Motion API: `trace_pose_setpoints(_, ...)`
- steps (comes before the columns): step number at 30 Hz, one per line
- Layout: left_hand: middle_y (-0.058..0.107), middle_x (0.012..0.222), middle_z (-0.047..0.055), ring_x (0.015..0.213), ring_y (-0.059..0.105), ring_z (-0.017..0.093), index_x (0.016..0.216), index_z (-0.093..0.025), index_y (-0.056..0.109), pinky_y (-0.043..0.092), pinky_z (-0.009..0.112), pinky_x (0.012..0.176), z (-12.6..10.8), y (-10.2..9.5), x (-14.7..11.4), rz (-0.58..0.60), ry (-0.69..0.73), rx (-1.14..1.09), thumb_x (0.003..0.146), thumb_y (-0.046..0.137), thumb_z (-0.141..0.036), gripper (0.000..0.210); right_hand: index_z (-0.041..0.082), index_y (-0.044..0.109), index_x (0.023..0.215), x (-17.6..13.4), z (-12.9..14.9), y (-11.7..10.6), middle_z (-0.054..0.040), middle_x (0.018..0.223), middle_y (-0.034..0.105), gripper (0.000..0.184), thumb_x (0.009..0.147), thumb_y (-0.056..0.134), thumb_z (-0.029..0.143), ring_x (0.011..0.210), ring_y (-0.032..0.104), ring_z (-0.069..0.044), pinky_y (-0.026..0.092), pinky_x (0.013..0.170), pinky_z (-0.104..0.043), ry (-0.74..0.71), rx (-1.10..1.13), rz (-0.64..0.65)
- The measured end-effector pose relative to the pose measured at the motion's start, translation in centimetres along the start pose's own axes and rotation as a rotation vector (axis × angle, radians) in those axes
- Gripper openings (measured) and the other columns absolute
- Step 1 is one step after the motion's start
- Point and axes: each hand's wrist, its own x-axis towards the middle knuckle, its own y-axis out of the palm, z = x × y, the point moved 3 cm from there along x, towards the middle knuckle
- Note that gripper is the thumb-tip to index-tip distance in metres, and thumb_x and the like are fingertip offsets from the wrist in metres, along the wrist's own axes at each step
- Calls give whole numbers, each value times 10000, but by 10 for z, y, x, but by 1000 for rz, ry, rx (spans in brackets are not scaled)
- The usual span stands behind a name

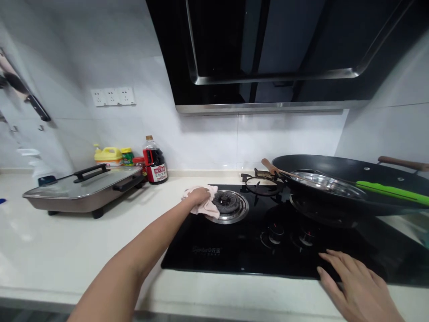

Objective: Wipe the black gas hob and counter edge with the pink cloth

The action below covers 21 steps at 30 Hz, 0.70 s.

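Note:
My left hand (199, 197) is closed on a pale pink cloth (208, 207), pressed against the left side of the stove's left burner (228, 203). Part of the burner's metal ring is covered by the cloth. With its fingers spread, my right hand (357, 281) rests at the front edge of the black glass gas stove (234, 255), below the two control knobs (275, 233). It holds nothing. A black pan support (263, 185) lies off the burner, towards the back of the stove.
A large wok (335, 203) holding a metal lid and a green-handled utensil covers the right burner. Left on the counter stand an electric pan (80, 197), a sauce bottle (156, 163) and a spray bottle (38, 167). The range hood (268, 107) overhangs the stove.

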Motion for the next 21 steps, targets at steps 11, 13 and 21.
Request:
trace_pose_setpoints(11,781,1116,102,974,745,261,1249,-195,636,557,299,744,-38,-5,54,-33,6,-120,918,601,-474,435,240,712,1164,-3,-3,-1,-90,1241,725,436,972,465,543,1211,629,-352,477,1025,-581,-6,27,28)
trace_pose_setpoints(13,785,1113,106,974,748,281,1302,-207,613,557,323,756,-43,-5,60,-48,5,-115,889,610,-512,514,240,710,1164,-3,-2,-2,-90,1239,725,431,971,470,542,1207,630,-352,477,1024,-582,-9,29,24)
trace_pose_setpoints(21,772,1237,81,1161,699,319,1288,-274,697,490,429,1025,-74,8,62,-53,83,-105,863,640,-483,477,256,714,1164,-3,-14,4,-81,1240,729,401,961,518,541,1195,646,-337,499,1003,-549,-57,6,36)
